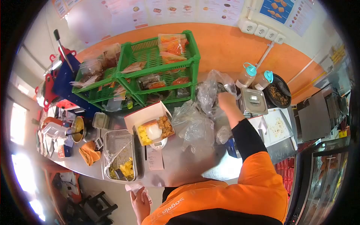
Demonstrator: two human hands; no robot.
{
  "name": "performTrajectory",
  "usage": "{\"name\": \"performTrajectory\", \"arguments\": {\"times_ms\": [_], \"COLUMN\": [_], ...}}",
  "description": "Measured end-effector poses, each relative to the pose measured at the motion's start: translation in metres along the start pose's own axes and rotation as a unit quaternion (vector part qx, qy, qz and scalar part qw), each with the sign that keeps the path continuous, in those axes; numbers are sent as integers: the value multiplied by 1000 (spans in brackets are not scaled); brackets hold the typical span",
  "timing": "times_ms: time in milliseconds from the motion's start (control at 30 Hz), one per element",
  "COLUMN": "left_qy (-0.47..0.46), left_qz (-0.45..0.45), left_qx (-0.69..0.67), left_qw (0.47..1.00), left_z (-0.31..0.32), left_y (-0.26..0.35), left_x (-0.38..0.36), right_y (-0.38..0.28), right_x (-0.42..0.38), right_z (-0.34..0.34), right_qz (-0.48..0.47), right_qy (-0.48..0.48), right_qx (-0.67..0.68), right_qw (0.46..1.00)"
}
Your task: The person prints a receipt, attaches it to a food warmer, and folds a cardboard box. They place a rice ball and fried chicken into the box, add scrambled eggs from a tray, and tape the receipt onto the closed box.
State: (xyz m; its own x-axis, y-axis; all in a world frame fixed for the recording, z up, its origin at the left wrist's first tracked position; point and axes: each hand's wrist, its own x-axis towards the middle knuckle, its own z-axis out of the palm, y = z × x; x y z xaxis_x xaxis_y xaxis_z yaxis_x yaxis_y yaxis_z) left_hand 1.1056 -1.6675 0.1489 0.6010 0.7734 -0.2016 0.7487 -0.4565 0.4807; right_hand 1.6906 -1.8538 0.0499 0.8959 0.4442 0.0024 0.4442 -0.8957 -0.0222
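My left hand [140, 202], low in the view by the counter's front edge, is closed on a printed paper receipt [137, 187]. My right hand [227, 101] reaches to the back of the counter, its fingers curled at a clear plastic bag [213, 90]; the fingertips are partly hidden. More crumpled clear bags [197, 131] lie before it. Left of them an open cardboard box [140, 116] holds white rice, yellow pieces and browned chunks. It sits on a small white scale [159, 144]. A second receipt [155, 159] lies flat on the counter.
Green crates [157, 63] with packets stand at the back. On the left are a clear tub [120, 150] with yellow pieces and an orange cloth [90, 153]. Rightward are a lidded steel container [254, 101], teal-capped bottles [246, 75], a dark bowl [278, 92] and a white cutting board [275, 125] with a knife.
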Motion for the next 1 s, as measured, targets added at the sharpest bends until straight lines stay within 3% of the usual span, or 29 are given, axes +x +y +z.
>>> {"name": "performTrajectory", "arguments": {"times_ms": [167, 233, 300, 333, 400, 500, 567, 667, 767, 800, 900, 1000], "left_qy": [23, 20, 15, 34, 63, 32, 38, 41, 44, 44, 45, 28], "left_qz": [-25, -27, -2, 6, 28, 15, 26, 33, 31, 28, 27, 20], "left_qx": [-34, -41, -32, -33, -33, -61, -57, -59, -63, -65, -80, -118], "left_qw": [999, 999, 999, 999, 997, 997, 997, 997, 997, 997, 995, 992], "left_z": [-1, -2, -6, -4, 0, -1, -4, -6, -5, -3, 0, -1], "left_y": [-12, -16, -16, -17, -19, -18, -14, -15, -20, -22, -27, -23], "left_x": [-9, -13, -12, -12, -12, -11, -11, -16, -22, -24, -27, -23], "right_y": [29, 14, -10, -27, -66, -131, -179, -238, -275, -283, -281, -261], "right_x": [-1, -24, -44, -54, -73, -82, -86, -71, -57, -54, -61, -84], "right_z": [-61, -92, -126, -135, -142, -140, -135, -104, -57, -40, -14, -53], "right_qz": [-49, -47, -137, -154, -164, -242, -278, -417, -463, -449, -537, -405], "right_qy": [19, 84, -17, -78, -207, -388, -387, -175, -48, -68, -29, -69], "right_qx": [56, 64, 147, 253, 445, 469, 427, 315, 234, 169, 156, 339], "right_qw": [997, 993, 979, 952, 856, 756, 769, 834, 853, 875, 829, 846]}}
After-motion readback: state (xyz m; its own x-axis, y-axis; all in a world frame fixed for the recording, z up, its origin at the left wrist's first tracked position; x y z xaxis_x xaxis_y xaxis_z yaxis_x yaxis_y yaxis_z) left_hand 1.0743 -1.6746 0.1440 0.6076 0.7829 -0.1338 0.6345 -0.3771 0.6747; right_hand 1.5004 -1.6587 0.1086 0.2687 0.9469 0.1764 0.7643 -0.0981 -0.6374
